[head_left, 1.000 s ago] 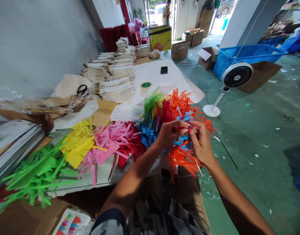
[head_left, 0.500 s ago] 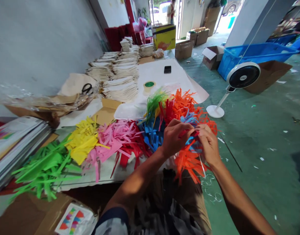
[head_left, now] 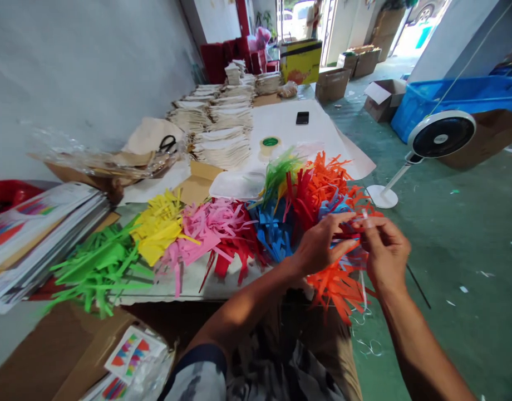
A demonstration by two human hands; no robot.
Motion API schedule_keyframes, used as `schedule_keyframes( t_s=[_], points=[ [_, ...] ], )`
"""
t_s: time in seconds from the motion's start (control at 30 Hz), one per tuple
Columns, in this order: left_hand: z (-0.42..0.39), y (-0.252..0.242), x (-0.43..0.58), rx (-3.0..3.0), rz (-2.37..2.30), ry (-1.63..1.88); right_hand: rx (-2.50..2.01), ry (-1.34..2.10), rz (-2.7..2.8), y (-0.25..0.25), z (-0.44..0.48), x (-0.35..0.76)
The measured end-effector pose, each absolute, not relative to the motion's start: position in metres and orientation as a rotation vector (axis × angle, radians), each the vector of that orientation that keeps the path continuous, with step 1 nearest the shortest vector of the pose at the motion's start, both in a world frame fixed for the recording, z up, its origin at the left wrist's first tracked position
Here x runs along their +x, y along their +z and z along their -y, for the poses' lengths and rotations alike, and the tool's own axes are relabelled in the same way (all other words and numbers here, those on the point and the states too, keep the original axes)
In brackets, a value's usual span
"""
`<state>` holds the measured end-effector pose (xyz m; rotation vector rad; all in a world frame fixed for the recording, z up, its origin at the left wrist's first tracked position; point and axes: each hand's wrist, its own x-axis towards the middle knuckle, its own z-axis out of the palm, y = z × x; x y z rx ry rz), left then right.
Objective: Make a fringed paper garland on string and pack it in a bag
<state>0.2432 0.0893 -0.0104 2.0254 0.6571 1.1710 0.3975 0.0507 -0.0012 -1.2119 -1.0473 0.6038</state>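
Note:
A bunch of fringed paper pieces (head_left: 318, 189) in orange, red, blue and green hangs over the table's near edge in front of me. My left hand (head_left: 320, 245) presses into this bunch, fingers curled on the strips. My right hand (head_left: 385, 250) is just right of it, thumb and fingers pinched on a thin pale strip (head_left: 364, 214) at the bunch's edge. Loose heaps lie to the left on the table: blue (head_left: 275, 228), red (head_left: 235, 248), pink (head_left: 206, 228), yellow (head_left: 158, 223) and green (head_left: 99, 267).
Stacks of cream paper items (head_left: 222, 131), a tape roll (head_left: 270, 146), a phone (head_left: 302, 117) and scissors (head_left: 168, 143) lie farther back. Printed sheets (head_left: 39, 223) are stacked at left. A small fan (head_left: 439, 136) stands on the green floor at right, near blue crates (head_left: 448, 97) and cardboard boxes (head_left: 333, 83).
My view has swung so everything sits farther right. My right hand has drawn a little away from the left, now pinching a pale strip at the bunch's edge.

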Motion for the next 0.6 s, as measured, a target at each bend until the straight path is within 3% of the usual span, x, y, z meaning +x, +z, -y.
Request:
schedule_keyframes(
  t_s=[0.23,0.4,0.5,0.6],
  points=[
    [-0.094,-0.028,0.247,2.404,-0.499,0.914,-1.035,0.323,0.873,0.017,-0.049,0.391],
    [-0.093,-0.018,0.222,2.334,-0.456,1.082,-1.165,-0.015,0.868,0.016,-0.041,0.390],
    [-0.097,-0.005,0.191,2.202,-0.920,1.279,-1.257,-0.079,0.971,0.007,-0.039,0.395],
    [-0.107,0.004,0.163,2.253,-1.592,1.162,-1.336,-0.125,1.083,0.000,-0.041,0.400]
  ],
)
